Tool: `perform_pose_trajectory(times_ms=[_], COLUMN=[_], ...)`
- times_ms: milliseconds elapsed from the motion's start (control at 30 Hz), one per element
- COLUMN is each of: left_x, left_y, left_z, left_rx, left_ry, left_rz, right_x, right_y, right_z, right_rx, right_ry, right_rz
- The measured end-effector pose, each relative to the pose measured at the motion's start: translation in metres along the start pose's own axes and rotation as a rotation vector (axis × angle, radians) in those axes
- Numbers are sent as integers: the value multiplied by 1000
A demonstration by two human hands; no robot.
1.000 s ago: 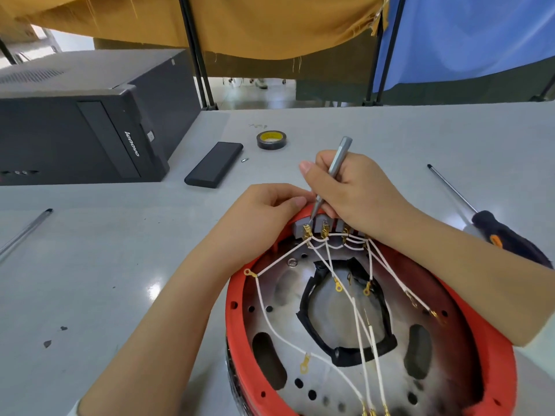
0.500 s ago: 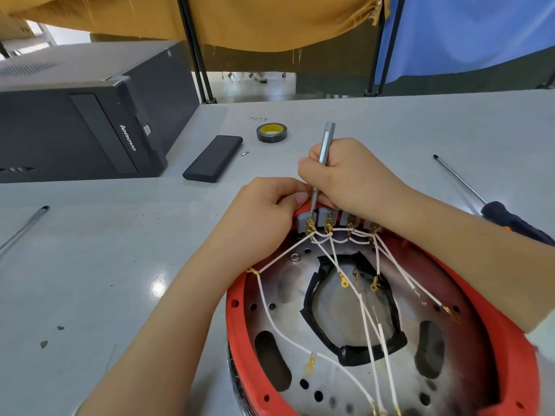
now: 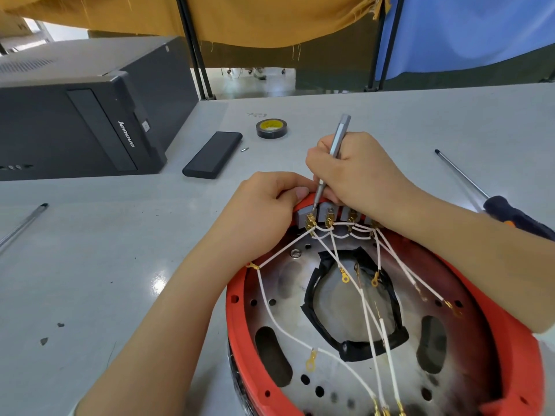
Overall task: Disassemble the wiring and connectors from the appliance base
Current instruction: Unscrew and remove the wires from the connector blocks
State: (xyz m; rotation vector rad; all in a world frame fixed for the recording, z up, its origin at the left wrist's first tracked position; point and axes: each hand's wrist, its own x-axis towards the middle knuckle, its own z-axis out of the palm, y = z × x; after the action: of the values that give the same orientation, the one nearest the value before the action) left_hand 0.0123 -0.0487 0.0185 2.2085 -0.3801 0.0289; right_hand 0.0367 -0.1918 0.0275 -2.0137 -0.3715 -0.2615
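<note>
Where hands (image 3: pixel 303 196) meet, connector block (image 3: pixel 327 216)

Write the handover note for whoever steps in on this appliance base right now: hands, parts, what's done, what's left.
Right hand grips the slim grey screwdriver, tip at the leftmost terminal of the grey connector block.
Left hand holds the far rim of the red appliance base beside the block.
Done: several white wires already lie loose, gold ring ends free over the metal plate.
Left: the block's terminals still carry wires; free them, then lift out block and wiring.
Spare black-handled screwdriver lies on the table to the right.
</note>
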Motion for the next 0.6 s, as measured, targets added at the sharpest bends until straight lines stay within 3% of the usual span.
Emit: perform_pose_trajectory(times_ms=[600], left_x=[0], left_y=[-2], left_z=[1], left_rx=[-2], left_ry=[-6], left_rz=[-1], right_x=[4], right_y=[-2], right_z=[2], right_rx=[-86], right_ry=[-19], right_rz=[1])
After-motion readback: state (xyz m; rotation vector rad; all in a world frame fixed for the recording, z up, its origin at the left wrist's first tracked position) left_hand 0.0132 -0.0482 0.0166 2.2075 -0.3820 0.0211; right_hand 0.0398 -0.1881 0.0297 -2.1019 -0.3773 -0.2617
